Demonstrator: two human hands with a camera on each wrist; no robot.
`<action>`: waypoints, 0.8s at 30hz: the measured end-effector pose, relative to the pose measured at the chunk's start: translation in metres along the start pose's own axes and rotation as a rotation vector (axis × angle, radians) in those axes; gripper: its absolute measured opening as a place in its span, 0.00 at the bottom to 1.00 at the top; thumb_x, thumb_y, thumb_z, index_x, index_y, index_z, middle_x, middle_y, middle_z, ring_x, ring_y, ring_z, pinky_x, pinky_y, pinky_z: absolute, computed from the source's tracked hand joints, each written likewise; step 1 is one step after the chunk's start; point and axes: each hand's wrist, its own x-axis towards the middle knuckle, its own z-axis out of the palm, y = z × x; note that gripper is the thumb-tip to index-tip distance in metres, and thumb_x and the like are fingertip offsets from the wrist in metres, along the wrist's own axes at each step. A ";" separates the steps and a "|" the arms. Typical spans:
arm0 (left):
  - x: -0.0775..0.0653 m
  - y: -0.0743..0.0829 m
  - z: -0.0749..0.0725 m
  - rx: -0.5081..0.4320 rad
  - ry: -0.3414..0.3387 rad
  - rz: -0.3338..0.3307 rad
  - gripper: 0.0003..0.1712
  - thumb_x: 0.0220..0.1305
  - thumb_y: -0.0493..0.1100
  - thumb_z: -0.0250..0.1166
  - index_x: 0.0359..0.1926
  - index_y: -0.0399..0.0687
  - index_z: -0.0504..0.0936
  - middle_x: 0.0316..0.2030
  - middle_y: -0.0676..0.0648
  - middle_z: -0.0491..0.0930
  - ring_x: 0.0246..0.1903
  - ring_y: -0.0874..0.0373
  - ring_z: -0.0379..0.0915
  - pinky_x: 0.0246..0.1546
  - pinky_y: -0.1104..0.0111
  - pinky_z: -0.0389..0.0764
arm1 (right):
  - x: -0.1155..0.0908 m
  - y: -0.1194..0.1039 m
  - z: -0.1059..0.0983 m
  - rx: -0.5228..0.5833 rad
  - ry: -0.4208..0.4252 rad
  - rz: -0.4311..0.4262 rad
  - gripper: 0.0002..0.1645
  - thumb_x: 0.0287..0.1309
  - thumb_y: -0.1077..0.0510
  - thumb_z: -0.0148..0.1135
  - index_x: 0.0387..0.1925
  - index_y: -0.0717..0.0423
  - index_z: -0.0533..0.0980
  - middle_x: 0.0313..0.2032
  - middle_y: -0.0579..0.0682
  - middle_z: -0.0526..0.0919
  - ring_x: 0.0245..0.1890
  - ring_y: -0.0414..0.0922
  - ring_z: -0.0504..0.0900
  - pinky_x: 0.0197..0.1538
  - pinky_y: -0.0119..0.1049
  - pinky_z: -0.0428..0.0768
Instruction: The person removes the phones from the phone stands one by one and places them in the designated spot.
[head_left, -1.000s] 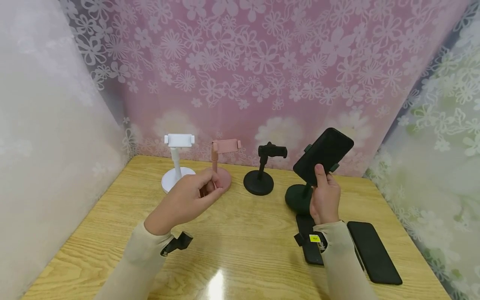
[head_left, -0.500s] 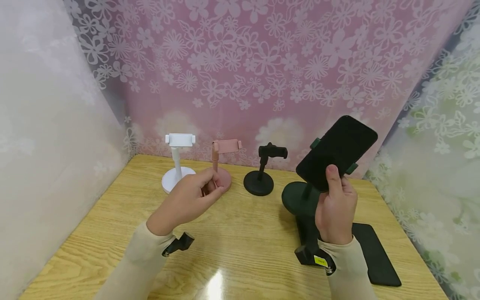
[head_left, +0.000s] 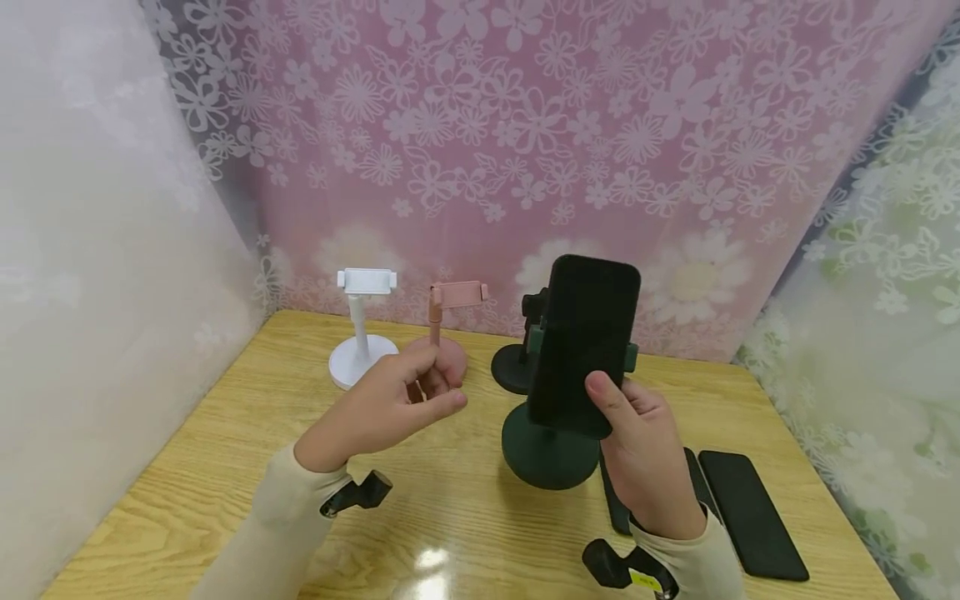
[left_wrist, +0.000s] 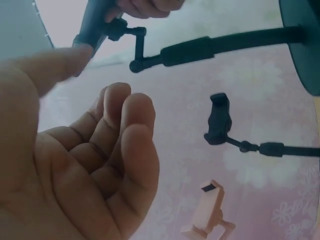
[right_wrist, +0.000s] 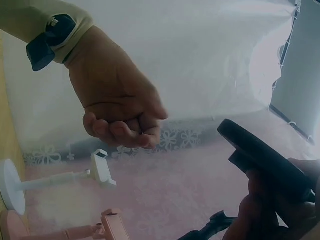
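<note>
My right hand (head_left: 648,458) grips a black smartphone (head_left: 581,333), its thumb pressed on the screen and its fingers behind. The phone stands nearly upright in the clamp of a dark green phone stand, whose round base (head_left: 551,458) hangs over the middle right of the table in the head view. The stand's jointed arm (left_wrist: 187,52) shows in the left wrist view. My left hand (head_left: 386,408) hovers with loosely curled fingers and holds nothing, overlapping the base of a pink phone stand (head_left: 459,294). In the right wrist view the phone (right_wrist: 265,160) is seen edge-on.
A white phone stand (head_left: 360,329) stands at the back left. Behind the held phone is a black phone stand (head_left: 512,368), partly hidden. Black phones lie at the right, one large phone (head_left: 753,512) outermost, others partly under the right forearm. A floral curtain (head_left: 480,125) backs the wooden table.
My right hand has brought the phone and green stand to the left and nearer, after a brief shift right. The phone has turned from slanted to nearly upright. The left hand has barely moved.
</note>
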 end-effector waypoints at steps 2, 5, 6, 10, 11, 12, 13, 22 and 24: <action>-0.001 0.002 -0.001 -0.038 -0.015 0.011 0.08 0.70 0.47 0.70 0.44 0.57 0.79 0.37 0.52 0.76 0.33 0.58 0.76 0.31 0.66 0.78 | -0.001 0.002 0.003 -0.053 -0.020 0.038 0.17 0.80 0.54 0.52 0.53 0.39 0.87 0.63 0.41 0.81 0.73 0.43 0.65 0.71 0.41 0.68; -0.003 0.004 -0.002 -0.054 -0.023 0.033 0.08 0.70 0.50 0.70 0.45 0.59 0.80 0.37 0.52 0.75 0.33 0.58 0.76 0.30 0.65 0.79 | -0.002 0.005 0.009 -0.115 -0.058 0.073 0.17 0.80 0.55 0.53 0.54 0.39 0.86 0.64 0.41 0.80 0.72 0.42 0.65 0.75 0.53 0.60; -0.003 0.005 -0.002 -0.054 -0.023 0.041 0.08 0.70 0.51 0.70 0.45 0.59 0.80 0.37 0.52 0.76 0.33 0.58 0.76 0.31 0.65 0.79 | -0.002 0.007 0.010 -0.128 -0.071 0.080 0.16 0.80 0.55 0.53 0.55 0.40 0.86 0.63 0.42 0.80 0.72 0.42 0.66 0.75 0.56 0.59; -0.004 0.006 -0.003 -0.050 -0.020 0.063 0.10 0.71 0.56 0.68 0.44 0.60 0.81 0.35 0.54 0.77 0.32 0.59 0.77 0.30 0.65 0.80 | 0.000 0.011 0.015 -0.193 -0.152 0.101 0.15 0.80 0.54 0.53 0.52 0.47 0.86 0.59 0.43 0.83 0.67 0.41 0.72 0.72 0.51 0.64; -0.004 0.006 -0.003 -0.048 -0.022 0.066 0.11 0.71 0.57 0.68 0.43 0.60 0.81 0.33 0.55 0.78 0.31 0.60 0.77 0.29 0.65 0.80 | 0.000 0.012 0.016 -0.205 -0.183 0.109 0.16 0.80 0.54 0.53 0.53 0.49 0.86 0.59 0.43 0.84 0.67 0.41 0.73 0.71 0.48 0.67; -0.003 0.006 -0.004 -0.048 -0.027 0.066 0.11 0.71 0.58 0.68 0.44 0.60 0.82 0.32 0.55 0.79 0.31 0.60 0.77 0.29 0.65 0.80 | 0.001 0.014 0.018 -0.213 -0.219 0.119 0.16 0.80 0.53 0.53 0.53 0.52 0.86 0.58 0.45 0.84 0.65 0.42 0.75 0.69 0.44 0.70; -0.003 0.006 -0.004 -0.047 -0.035 0.069 0.12 0.71 0.58 0.68 0.43 0.59 0.82 0.31 0.56 0.79 0.30 0.60 0.77 0.29 0.65 0.81 | 0.002 0.015 0.019 -0.226 -0.251 0.126 0.17 0.79 0.53 0.54 0.53 0.56 0.85 0.57 0.46 0.85 0.64 0.44 0.76 0.66 0.42 0.72; -0.005 0.007 -0.004 0.021 -0.092 0.056 0.03 0.70 0.45 0.69 0.37 0.54 0.86 0.22 0.60 0.76 0.20 0.62 0.70 0.23 0.68 0.75 | 0.015 0.035 0.024 -0.400 -0.445 0.190 0.25 0.77 0.47 0.57 0.30 0.63 0.79 0.30 0.46 0.71 0.34 0.42 0.72 0.39 0.37 0.70; -0.006 0.008 -0.005 0.064 -0.105 0.035 0.12 0.69 0.48 0.70 0.27 0.55 0.80 0.18 0.61 0.69 0.17 0.63 0.67 0.22 0.70 0.71 | 0.019 0.036 0.020 -0.455 -0.507 0.181 0.28 0.76 0.47 0.59 0.22 0.61 0.73 0.23 0.44 0.63 0.23 0.40 0.63 0.30 0.36 0.63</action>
